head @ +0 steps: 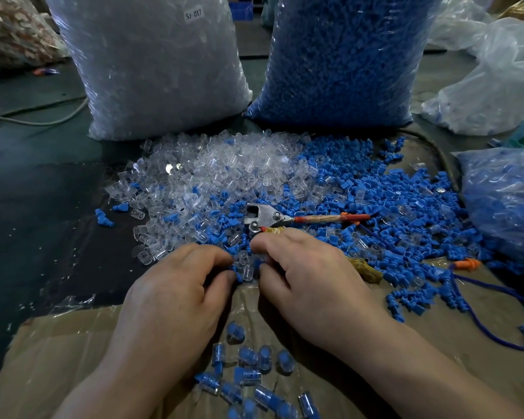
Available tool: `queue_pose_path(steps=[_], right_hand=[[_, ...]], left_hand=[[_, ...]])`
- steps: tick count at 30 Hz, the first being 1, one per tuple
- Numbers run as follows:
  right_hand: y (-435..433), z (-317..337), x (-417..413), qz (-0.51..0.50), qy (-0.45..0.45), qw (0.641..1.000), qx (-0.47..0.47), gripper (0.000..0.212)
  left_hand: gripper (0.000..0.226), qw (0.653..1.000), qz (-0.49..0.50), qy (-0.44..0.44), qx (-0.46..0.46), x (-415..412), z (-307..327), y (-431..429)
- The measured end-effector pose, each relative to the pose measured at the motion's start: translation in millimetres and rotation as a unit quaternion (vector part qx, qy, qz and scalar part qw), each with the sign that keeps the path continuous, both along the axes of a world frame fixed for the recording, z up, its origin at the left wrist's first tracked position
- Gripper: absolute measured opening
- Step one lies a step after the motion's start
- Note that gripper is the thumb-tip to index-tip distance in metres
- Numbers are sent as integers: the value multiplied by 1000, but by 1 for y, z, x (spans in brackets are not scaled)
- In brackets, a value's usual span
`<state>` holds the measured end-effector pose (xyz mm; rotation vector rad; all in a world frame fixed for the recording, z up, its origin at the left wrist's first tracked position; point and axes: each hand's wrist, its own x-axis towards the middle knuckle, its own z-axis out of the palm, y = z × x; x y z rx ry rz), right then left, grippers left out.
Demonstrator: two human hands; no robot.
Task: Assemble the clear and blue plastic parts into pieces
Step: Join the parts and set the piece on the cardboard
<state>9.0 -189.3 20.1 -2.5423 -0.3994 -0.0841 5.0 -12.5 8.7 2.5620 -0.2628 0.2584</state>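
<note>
1. Clear plastic sacks stand behind the loose pile (248, 189), the landmark for all that follows: the sack of clear parts (152, 65) at its far left, the sack of blue parts (345, 58) at its far right, their lower corners almost touching
2. Dark table surface (34, 207) lies open and nearly bare left of the pile; a smaller bag of blue parts (505, 204) closes off its right edge
3. Brown cardboard (58, 352) covers the near side of the pile and gives free room on both sides of the forearms
4. Within the pile, clear parts (212, 167) heap at the left and blue parts (384, 201) spread to the right, mixed where they meet
5. Metal pliers (266, 217) with a red handle lie on the pile's near middle, just beyond the fingers
6. Left hand (179, 285) and right hand (303, 267) meet at the pile's near edge, fingers curled inward, pinching a clear part (247, 269) and blue bits between them; which hand holds which I cannot tell
7. Assembled pieces (248, 370), blue inside clear, lie scattered on the cardboard nearer than the pile, between the wrists
</note>
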Motion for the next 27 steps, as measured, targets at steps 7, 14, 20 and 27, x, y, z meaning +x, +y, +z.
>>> queue_pose_path(steps=[7, 14, 20, 27], right_hand=[[10, -5, -1, 27, -10, 994, -104, 26], [9, -7, 3, 35, -2, 997, -70, 19], [8, -7, 3, 30, 13, 999, 25, 12], [7, -5, 0, -4, -1, 1000, 1, 2]], left_hand=[[35, 997, -15, 15, 81, 1, -4, -3], [30, 997, -38, 26, 63, 4, -6, -1], [10, 999, -27, 20, -28, 4, -7, -2], [25, 1000, -7, 3, 28, 5, -13, -4]])
